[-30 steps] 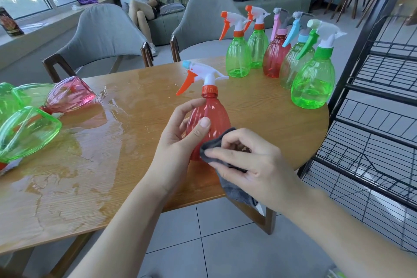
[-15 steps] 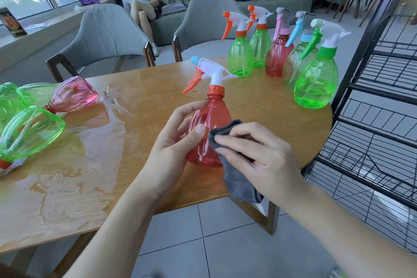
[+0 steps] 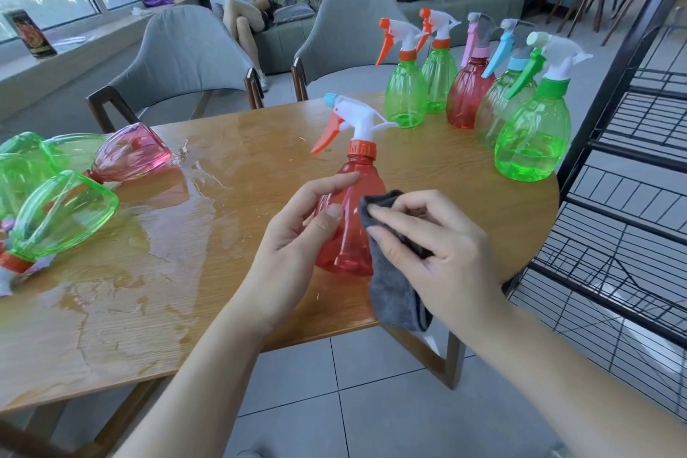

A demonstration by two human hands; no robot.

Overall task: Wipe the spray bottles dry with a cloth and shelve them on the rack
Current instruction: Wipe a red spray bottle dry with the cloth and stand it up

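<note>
A red spray bottle (image 3: 351, 230) with a white head and orange trigger is upright just above the table's near edge. My left hand (image 3: 297, 234) holds its body, thumb in front and fingers curled round the left side. My right hand (image 3: 438, 253) grips a grey cloth (image 3: 394, 294) and presses it against the bottle's right side. Several upright spray bottles, green (image 3: 531, 145) and red (image 3: 466, 97), stand at the table's far right. The black wire rack (image 3: 632, 175) stands to the right of the table.
The wooden table (image 3: 241, 301) is wet across its left half with a wide puddle (image 3: 111, 271). Green bottles (image 3: 59, 212) and a pink one (image 3: 130, 152) lie on their sides at the left. Two grey chairs (image 3: 186, 59) stand behind; a person sits on a sofa beyond.
The red bottle has risen slightly and turned. My right hand with the cloth has slid up along the bottle's right side.
</note>
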